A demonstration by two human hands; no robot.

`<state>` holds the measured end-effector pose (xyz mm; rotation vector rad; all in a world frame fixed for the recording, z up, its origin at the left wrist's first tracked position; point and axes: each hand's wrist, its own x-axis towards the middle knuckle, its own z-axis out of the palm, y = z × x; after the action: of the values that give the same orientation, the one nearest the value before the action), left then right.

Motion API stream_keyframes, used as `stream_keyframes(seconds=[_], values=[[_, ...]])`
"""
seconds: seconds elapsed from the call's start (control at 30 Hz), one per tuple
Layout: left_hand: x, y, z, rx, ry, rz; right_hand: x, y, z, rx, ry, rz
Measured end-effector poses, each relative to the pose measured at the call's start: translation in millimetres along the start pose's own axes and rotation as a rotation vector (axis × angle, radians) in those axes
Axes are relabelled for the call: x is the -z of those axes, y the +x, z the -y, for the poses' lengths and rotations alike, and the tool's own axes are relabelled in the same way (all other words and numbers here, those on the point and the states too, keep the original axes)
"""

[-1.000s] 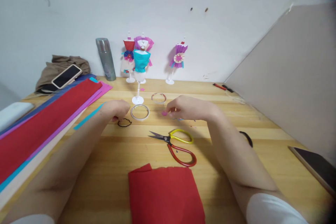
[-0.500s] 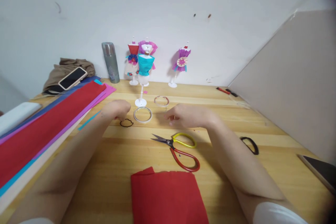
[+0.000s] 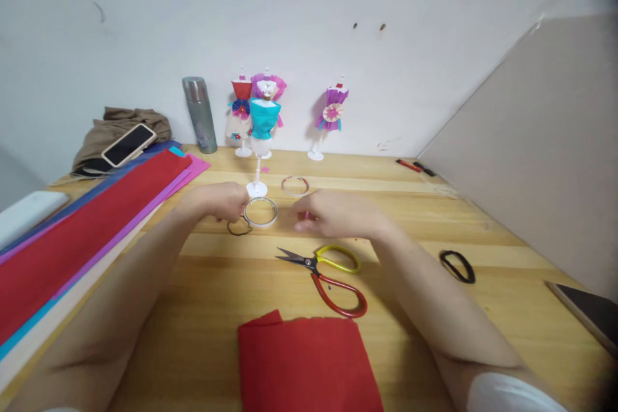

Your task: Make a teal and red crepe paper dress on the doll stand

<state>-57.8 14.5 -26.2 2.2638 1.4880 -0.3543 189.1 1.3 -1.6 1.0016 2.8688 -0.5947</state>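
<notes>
My left hand [image 3: 230, 201] is closed in a fist-like pinch at the left of the silver ring-shaped roll [image 3: 261, 212]. A thin black cord loop [image 3: 240, 233] hangs from its fingers just above the table. My right hand [image 3: 321, 214] is curled with thumb and fingers together, on the right of the ring. A small pink spot shows between its fingers, but what it holds is unclear. Behind it lies a second, clear ring [image 3: 295, 185]. Scissors [image 3: 309, 262] with one yellow and one red handle lie partly open below the hands. Folded red crepe paper [image 3: 309, 364] lies nearest me.
Small dress forms in paper clothes, a turquoise one [image 3: 264, 119] and a purple one [image 3: 335, 106] among them, stand by the wall. A flask [image 3: 200, 116], a phone [image 3: 129, 145] and coloured paper sheets [image 3: 111, 225] are leftward. A black band [image 3: 458, 266] lies rightward.
My left hand has moved right towards the silver ring, drawing the black loop along. My right hand has shifted slightly left. A blue strip beside my left forearm is now out of sight.
</notes>
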Motion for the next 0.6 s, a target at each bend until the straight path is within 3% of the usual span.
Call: stream_keyframes(seconds=[0.07,0.13,0.23,0.3,0.4,0.47,0.6], values=[[5.2,-5.8,-17.5,-0.097,-0.017,-0.02,-10.6,7.7,9.0,-0.022,0.143,-0.099],[7.3,-10.1,-35.7,-0.233,-0.017,-0.122,-23.0,15.8,16.3,-0.075,0.233,-0.188],[7.8,-12.9,-50.5,-0.243,-0.06,-0.172,-35.7,24.5,19.7,-0.114,0.287,-0.216],[8.8,-13.5,-50.2,-0.226,-0.177,-0.14,-35.4,25.6,16.1,-0.112,0.331,-0.187],[12.8,-16.4,-44.7,-0.236,-0.355,-0.061,-19.2,18.0,2.4,-0.095,0.325,-0.107],[15.4,-20.7,-44.7,-0.233,-0.338,-0.043,-1.3,7.4,-12.0,-0.167,0.187,-0.06],[11.1,-30.8,-60.8,-0.286,-0.158,0.103,31.4,-18.1,-53.0,-0.537,-0.094,-0.006]])
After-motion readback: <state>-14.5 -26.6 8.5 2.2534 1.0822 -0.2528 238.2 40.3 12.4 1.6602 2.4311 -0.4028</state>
